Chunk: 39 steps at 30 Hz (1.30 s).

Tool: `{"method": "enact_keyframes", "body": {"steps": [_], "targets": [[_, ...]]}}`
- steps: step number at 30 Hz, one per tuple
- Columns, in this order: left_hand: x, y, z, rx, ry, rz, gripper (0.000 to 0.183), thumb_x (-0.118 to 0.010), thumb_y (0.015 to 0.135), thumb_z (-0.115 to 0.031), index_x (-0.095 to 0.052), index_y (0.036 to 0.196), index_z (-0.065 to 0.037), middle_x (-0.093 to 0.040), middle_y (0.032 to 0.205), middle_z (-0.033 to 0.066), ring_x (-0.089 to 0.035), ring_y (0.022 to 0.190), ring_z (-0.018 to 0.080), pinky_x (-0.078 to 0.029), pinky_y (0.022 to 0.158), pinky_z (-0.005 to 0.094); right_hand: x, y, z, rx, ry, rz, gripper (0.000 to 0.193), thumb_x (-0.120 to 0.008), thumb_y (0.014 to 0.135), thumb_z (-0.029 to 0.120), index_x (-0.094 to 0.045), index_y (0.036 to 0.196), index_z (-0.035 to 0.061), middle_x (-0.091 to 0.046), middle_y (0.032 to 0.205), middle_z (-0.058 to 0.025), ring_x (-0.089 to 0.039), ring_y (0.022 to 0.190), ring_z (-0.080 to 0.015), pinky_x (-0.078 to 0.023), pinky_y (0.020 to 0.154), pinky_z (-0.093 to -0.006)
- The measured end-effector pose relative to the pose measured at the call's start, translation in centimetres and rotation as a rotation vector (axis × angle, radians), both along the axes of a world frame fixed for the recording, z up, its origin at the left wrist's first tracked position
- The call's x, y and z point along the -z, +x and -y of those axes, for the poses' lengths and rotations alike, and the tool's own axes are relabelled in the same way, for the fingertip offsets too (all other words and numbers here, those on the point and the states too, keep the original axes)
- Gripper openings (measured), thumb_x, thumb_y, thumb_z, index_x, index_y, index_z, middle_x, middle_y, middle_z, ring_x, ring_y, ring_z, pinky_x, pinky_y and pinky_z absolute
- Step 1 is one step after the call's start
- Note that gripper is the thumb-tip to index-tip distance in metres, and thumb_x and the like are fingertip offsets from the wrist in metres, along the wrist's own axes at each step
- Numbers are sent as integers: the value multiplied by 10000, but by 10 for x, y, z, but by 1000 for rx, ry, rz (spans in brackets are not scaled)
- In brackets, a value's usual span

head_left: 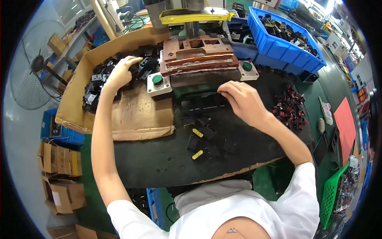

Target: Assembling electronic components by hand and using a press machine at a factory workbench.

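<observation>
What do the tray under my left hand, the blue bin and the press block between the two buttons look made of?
Tray: brown corrugated cardboard, matte, with torn, frayed edges. Left hand rests on small black parts in it, probably moulded plastic. Blue bin: glossy moulded plastic, smooth rim. Press block: likely metal, worn reddish-brown stacked plates; rust or coating unclear.

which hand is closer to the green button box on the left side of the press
Left. The left hand sits in the cardboard tray just left of the green button box; the right hand is farther right, on the black mat.
</observation>
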<state>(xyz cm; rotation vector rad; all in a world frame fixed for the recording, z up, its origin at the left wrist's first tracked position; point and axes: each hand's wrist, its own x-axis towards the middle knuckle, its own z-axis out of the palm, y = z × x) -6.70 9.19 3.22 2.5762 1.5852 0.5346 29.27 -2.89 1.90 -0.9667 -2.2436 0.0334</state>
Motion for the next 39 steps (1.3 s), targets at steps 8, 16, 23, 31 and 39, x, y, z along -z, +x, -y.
{"method": "enact_keyframes", "body": {"steps": [8, 16, 23, 31, 39], "targets": [[-5, -17, 3, -15, 298, 264, 313, -665, 604, 27, -634, 905, -52, -547, 895, 105, -558, 847, 254, -457, 761, 313, -48, -18, -89, -42, 445, 21, 328, -563, 725, -16, -624, 1027, 96, -626, 979, -90, -591, 911, -272, -483, 766, -360], [-23, -5, 26, -321, 111, 1258, 302, -605, 824, -117, -578, 1124, -99, -471, 754, -70, -355, 631, 23, -285, 563, 160, -53, -10, -131, -17, 15, 240, 265, -558, 846, 315, -682, 931, 97, -657, 958, -43, -624, 826, -259, -512, 711, -338], [-17, -13, 33, -28, -161, 1695, 274, -481, 886, -63, -545, 1149, -14, -575, 972, 38, -461, 731, 78, -425, 701, 185, -39, 44, -95, 46, 187, 82, 177, -612, 806, 125, -649, 953, 33, -643, 976, -80, -603, 877, -251, -487, 761, -318], [-31, 34, 47, 182, -376, 1730, 360, -513, 858, -26, -450, 1200, 70, -550, 1085, 133, -551, 948, 226, -473, 812, 270, -15, 157, -48, 110, -533, -251, 186, -577, 858, 139, -641, 913, -27, -662, 843, -55, -590, 759, -94, -469, 712, -239], [-52, 94, 57, 154, -524, 1199, 475, -556, 754, 43, -466, 1220, 25, -491, 767, -16, -374, 541, 23, -301, 479, 164, 25, 242, -63, 654, -297, -37, 183, -637, 735, 89, -646, 886, -14, -663, 788, -111, -634, 739, -185, -489, 707, -288]]}}
